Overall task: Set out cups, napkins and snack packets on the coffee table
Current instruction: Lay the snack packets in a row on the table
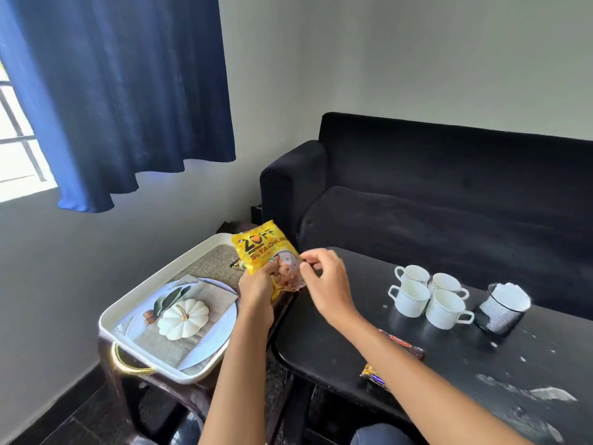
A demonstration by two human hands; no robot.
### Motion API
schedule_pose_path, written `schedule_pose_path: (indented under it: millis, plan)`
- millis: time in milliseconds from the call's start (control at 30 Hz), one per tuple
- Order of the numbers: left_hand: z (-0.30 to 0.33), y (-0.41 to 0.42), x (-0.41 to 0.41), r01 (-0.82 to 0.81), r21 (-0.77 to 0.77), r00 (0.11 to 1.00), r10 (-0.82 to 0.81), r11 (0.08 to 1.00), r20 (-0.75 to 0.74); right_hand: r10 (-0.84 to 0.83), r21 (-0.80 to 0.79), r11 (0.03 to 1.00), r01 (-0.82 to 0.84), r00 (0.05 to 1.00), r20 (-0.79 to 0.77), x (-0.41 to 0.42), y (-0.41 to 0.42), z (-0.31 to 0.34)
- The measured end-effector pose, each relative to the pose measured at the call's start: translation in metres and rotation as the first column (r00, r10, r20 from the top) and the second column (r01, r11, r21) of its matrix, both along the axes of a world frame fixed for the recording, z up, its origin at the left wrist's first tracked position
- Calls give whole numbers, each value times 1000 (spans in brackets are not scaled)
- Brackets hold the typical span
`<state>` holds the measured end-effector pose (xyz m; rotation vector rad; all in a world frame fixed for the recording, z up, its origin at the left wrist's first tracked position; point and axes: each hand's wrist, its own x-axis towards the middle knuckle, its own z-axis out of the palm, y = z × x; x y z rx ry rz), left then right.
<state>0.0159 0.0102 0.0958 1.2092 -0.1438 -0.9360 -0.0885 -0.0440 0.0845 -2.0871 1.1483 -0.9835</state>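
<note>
A yellow snack packet [261, 252] is held up over the gap between the white tray [154, 284] and the black coffee table [337, 348]. My left hand [256, 285] grips its lower edge from below. My right hand [324, 274] pinches its right side with thumb and fingertips. Several white cups [428, 295] stand close together on the table. Beside them on the right is a black mesh holder with white napkins [503, 308]. Another snack packet [398, 354], dark red and yellow, lies on the table, partly hidden under my right forearm.
The tray rests on a dark side stool [134, 390] to the left of the table and bears a printed pumpkin picture [183, 317]. A black sofa [449, 194] stands behind the table. A blue curtain [128, 91] hangs at the left by a window.
</note>
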Motion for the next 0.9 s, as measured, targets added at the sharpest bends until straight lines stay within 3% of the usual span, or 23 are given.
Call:
schedule_pose_path:
  millis: [100, 167, 233, 400, 533, 667, 767, 900]
  plan:
    - [1, 0, -5, 266, -23, 960, -263, 964, 91, 0, 270, 962, -37, 991, 137, -15, -9, 14]
    - [3, 1, -10, 400, -65, 915, -393, 914, 94, 4, 516, 842, -160, 957, 290, -26, -15, 22]
    - [1, 1, -10, 484, -83, 873, -474, 871, 115, 20, 608, 757, -240, 938, 345, -41, -18, 25]
    - [6, 2, -16, 599, -86, 793, -574, 796, 206, 1, 586, 771, -251, 920, 393, -65, -18, 21]
    - [5, -1, -19, 499, -117, 854, -463, 859, 238, -18, 552, 810, -199, 932, 362, -75, -10, 15]
    - [0, -1, -21, 407, -83, 891, -375, 910, 255, 32, 585, 765, -269, 923, 383, -83, -2, 12]
    - [-2, -3, -27, 445, -75, 863, -406, 892, 300, 71, 568, 755, -327, 902, 425, -85, 1, 16]
    - [-1, -3, -37, 554, -92, 792, -490, 827, 364, -7, 516, 793, -323, 843, 537, -86, -1, 24]
